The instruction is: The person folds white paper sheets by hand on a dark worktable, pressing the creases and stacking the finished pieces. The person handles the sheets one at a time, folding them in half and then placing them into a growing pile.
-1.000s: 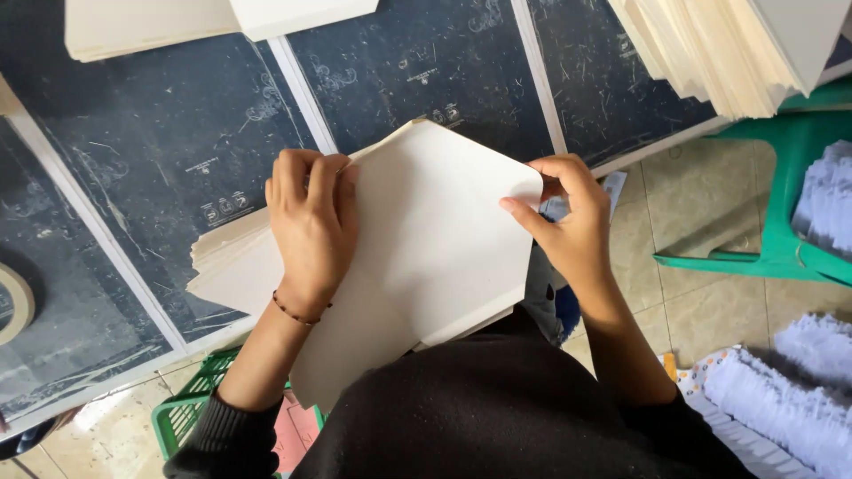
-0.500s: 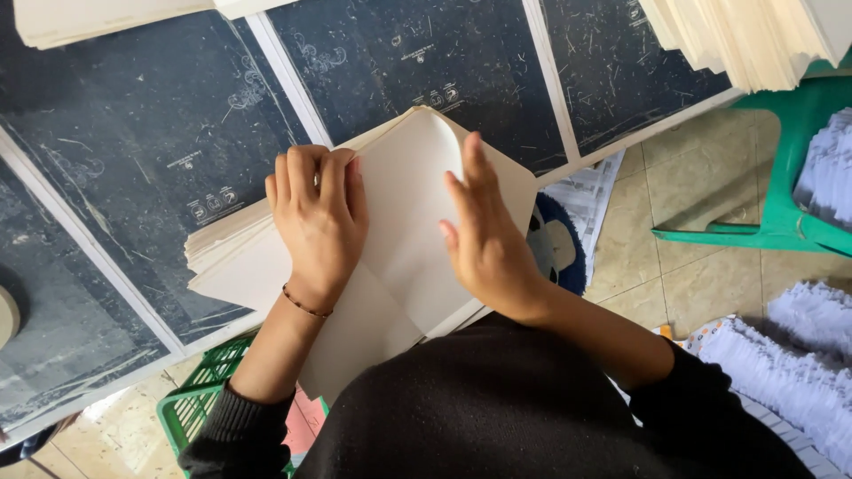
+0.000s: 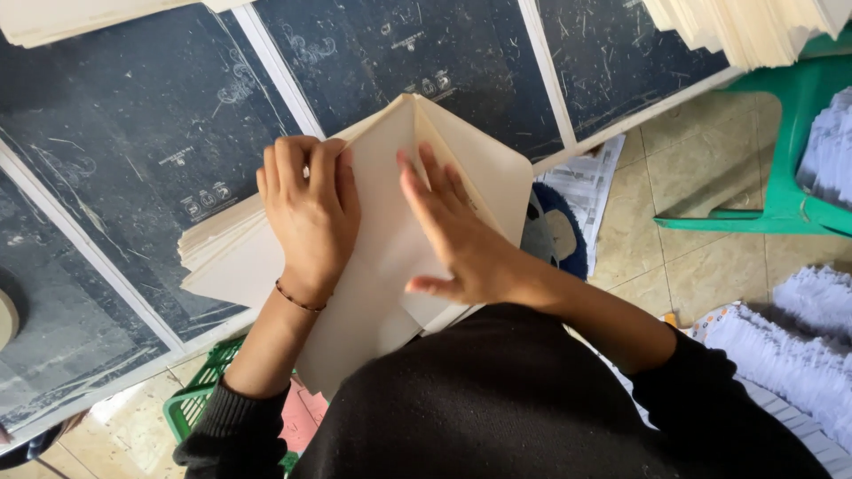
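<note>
Nearest the camera, a black sleeve fills the bottom, and down at the lower left one green crate [image 3: 191, 410] pokes out over the tile floor [image 3: 710, 266]. Two hands are at work just beyond it. Left hand [image 3: 306, 213] lies flat, fingers together, pinning the top sheet [image 3: 377, 266] of a cream paper stack [image 3: 222, 257] at the table's near edge. Right hand [image 3: 453, 235] is spread flat too, pressing a folded flap of that sheet down along its crease; neither hand grips anything. One bead bracelet [image 3: 297, 299] circles the left wrist. To the right, white bundles [image 3: 799, 355] sit on the floor and one green chair [image 3: 790, 151] stands further back. Farther off, the dark scratched table [image 3: 133, 115] with pale strips carries two more paper piles, far left [image 3: 80, 18] and far right [image 3: 754, 27].
</note>
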